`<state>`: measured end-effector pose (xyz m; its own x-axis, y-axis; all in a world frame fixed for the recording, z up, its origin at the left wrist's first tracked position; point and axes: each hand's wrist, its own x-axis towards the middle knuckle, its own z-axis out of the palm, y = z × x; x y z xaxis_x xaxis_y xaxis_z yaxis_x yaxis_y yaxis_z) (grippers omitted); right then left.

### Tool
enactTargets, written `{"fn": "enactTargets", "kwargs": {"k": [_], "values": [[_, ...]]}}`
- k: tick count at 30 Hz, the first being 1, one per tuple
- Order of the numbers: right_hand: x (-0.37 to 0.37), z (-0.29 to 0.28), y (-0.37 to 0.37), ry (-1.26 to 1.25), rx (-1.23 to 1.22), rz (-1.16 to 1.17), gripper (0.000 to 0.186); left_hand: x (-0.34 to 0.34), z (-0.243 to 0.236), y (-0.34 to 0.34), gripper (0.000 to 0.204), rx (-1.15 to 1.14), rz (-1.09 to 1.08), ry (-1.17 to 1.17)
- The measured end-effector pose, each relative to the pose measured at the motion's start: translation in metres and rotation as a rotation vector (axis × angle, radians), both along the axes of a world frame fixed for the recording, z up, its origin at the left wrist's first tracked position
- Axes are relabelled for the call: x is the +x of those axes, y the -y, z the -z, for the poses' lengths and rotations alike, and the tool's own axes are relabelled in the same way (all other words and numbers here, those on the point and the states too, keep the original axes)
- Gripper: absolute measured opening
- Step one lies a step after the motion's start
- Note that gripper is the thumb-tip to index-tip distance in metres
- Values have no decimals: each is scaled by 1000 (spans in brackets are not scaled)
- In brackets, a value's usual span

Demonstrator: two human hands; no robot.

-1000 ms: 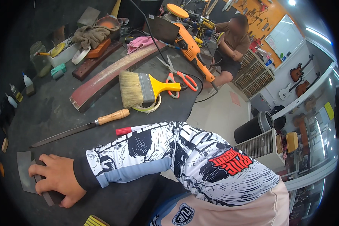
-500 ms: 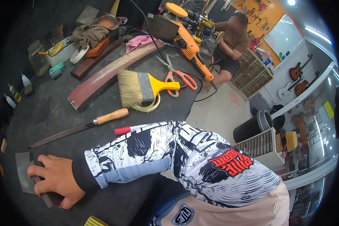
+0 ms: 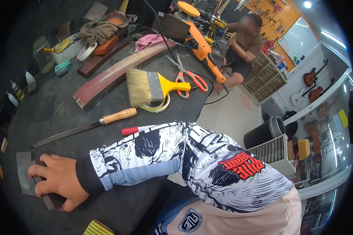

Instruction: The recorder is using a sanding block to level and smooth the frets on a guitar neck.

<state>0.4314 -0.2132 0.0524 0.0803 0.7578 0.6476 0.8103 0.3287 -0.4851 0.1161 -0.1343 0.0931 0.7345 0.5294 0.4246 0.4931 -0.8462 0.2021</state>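
My right hand (image 3: 59, 180) reaches across to the left side of the dark bench, palm down. Its fingers and thumb are bent around a narrow dark block (image 3: 49, 200) with a straight grey edge; most of the block is hidden beneath the hand. A flat grey rectangular plate (image 3: 24, 172) lies against the block, just beyond the fingertips. Beyond the hand rests a file with a wooden handle (image 3: 119, 116), its long blade angled toward the plate. A red-capped marker (image 3: 130, 131) shows partly behind my sleeve. My left hand is out of view.
A wide brush (image 3: 155, 87) lies on a tape roll (image 3: 159, 107), beside red-handled scissors (image 3: 181, 74). Behind them are a long curved wooden piece (image 3: 117, 74) and an orange power tool (image 3: 202, 51). A yellow ribbed object (image 3: 98, 228) is at the near edge. Another person (image 3: 245, 43) sits beyond the bench.
The view has shifted slightly, so the bench items appear a little higher. My right hand keeps its grip on the block, with no clear movement against the bench.
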Motion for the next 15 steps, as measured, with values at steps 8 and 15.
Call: {"fn": "enactTargets", "kwargs": {"k": [8,15], "values": [[-3,10,-9,14,-14,-7,57,-2,7,-10,42,124,131,85],[16,-29,8,255,-16,-74,63,3,31,-21,12,42,78,269]]}}
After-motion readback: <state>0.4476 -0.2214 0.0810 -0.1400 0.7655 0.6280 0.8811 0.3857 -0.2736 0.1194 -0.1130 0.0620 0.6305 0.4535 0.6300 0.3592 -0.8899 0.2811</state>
